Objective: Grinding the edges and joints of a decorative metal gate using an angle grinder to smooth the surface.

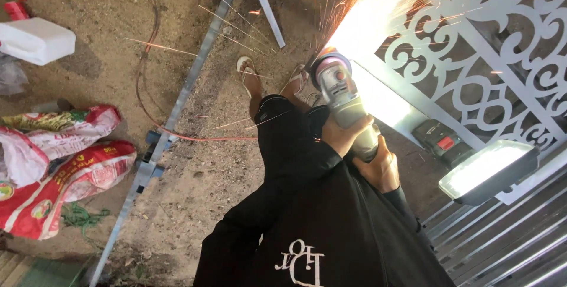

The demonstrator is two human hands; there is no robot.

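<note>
Two hands, left hand (pixel 345 135) and right hand (pixel 378 169), grip one angle grinder (pixel 341 101).

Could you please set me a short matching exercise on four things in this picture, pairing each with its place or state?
Things:
1. Grinder
2. Work light
3. White jug
4. Red sacks

Places or states:
A. Top left on the dirt
B. Held in both hands, throwing sparks
C. Heaped on the ground at the left
D. Lit, resting on the metal gate at the right

Pairs: 1-B, 2-D, 3-A, 4-C
</note>
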